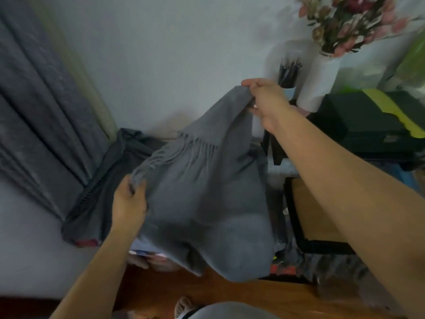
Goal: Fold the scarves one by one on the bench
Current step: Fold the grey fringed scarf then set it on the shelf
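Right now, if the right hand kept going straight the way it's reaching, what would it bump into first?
Probably the wall. The right hand, gripping the grey scarf, reaches up and away toward it. The pencil cup and white vase sit just to its right, but depth is hard to judge.

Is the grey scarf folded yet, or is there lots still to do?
Not yet. The grey scarf is lifted up, doubled over, with the left hand pinching its fringed end and the right hand gripping the top. No neatly folded scarf shows. It still needs folding flat, and more cloth lies behind.
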{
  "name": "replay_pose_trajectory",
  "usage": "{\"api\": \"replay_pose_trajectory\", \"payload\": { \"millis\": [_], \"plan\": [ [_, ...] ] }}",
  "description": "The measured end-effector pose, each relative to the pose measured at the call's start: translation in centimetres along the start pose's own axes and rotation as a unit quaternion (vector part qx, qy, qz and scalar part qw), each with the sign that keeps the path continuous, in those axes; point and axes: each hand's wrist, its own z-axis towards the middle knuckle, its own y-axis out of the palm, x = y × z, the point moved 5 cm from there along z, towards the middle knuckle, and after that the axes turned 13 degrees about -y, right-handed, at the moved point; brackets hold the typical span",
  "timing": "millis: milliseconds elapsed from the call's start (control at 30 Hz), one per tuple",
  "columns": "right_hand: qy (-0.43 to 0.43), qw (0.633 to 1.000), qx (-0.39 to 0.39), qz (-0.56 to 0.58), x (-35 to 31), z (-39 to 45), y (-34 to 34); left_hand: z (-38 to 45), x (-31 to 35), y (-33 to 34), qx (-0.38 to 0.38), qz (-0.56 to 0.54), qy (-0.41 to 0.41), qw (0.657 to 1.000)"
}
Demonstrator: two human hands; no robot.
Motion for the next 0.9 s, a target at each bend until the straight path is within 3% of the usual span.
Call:
{"api": "replay_pose_trajectory", "payload": {
  "millis": [67,133,167,200,233,300,333,400,467,533,600,700,767,833,900],
  "plan": [
    [-0.007,1.000,-0.008,0.008,-0.7,0.2,0.0,0.4,-0.9,0.6,-0.155,0.185,-0.035,0.970],
    [-0.013,1.000,-0.002,0.016,-1.6,0.4,-0.6,-0.1,-4.3,0.7,-0.305,0.392,-0.082,0.864],
    [-0.008,1.000,0.006,0.022,-1.9,0.4,-1.3,-0.2,-5.7,0.1,-0.321,0.451,-0.092,0.827],
    [-0.002,1.000,0.016,0.026,-2.1,0.4,-2.0,-0.3,-6.5,-0.5,-0.321,0.449,-0.105,0.827],
    [0.006,0.999,0.028,0.029,-2.0,0.3,-2.9,-0.6,-7.1,-1.0,-0.321,0.384,-0.127,0.856],
    [0.039,0.997,0.054,0.046,-1.1,-0.6,-4.6,-2.2,-6.6,-0.8,-0.327,0.162,-0.200,0.909],
    [0.061,0.994,0.057,0.069,-0.3,-1.5,-5.1,-3.5,-5.9,-0.1,-0.337,0.048,-0.252,0.906],
    [0.099,0.987,0.019,0.123,1.4,-4.6,-5.1,-7.0,-4.0,2.2,-0.385,-0.072,-0.320,0.863],
    [0.127,0.987,-0.025,0.098,4.1,-8.1,-5.3,-10.4,-1.9,5.4,-0.471,-0.035,-0.298,0.829],
    [0.118,0.988,-0.064,-0.075,7.6,-10.7,-6.8,-12.4,-0.2,8.6,-0.548,0.068,-0.208,0.807],
    [0.118,0.962,-0.096,-0.228,10.3,-12.6,-9.2,-12.3,0.8,11.2,-0.514,0.125,-0.141,0.837],
    [0.150,0.931,-0.122,-0.311,11.3,-13.6,-14.1,-9.8,0.5,12.6,-0.355,0.054,-0.153,0.921],
    [0.172,0.882,-0.174,-0.402,11.3,-13.7,-17.3,-8.1,0.6,11.8,-0.267,0.012,-0.153,0.951],
    [0.179,0.782,-0.269,-0.533,11.3,-14.7,-19.3,-7.8,0.9,11.2,-0.298,-0.020,-0.163,0.940],
    [0.150,0.691,-0.322,-0.629,11.4,-15.1,-20.8,-9.3,1.8,11.5,-0.448,0.066,-0.150,0.879]
  ]
}}
